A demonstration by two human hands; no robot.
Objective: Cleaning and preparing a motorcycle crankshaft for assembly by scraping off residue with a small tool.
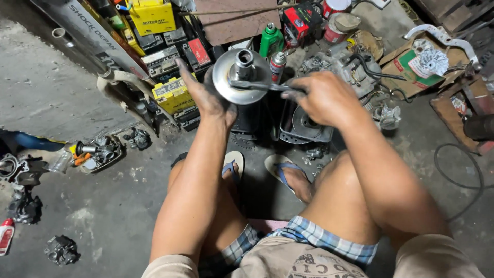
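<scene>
My left hand (206, 95), black with grease, grips a round silver metal pulley (230, 85) from the left, holding it up over the floor. A short steel hub (243, 57) sticks out of the pulley's middle. My right hand (319, 98) is closed on the handle of a slim metal tool (254, 86), whose tip lies across the pulley's face just under the hub. Both forearms reach forward over my bare knees. My feet rest in blue-strapped sandals (280, 170) below the hands.
A black engine cover (303, 128) lies on the concrete under my right hand. Behind stand several batteries, one yellow (172, 95), a green bottle (270, 39), a spray can (277, 66) and an engine block (339, 64). Small engine parts (98, 152) lie scattered at left.
</scene>
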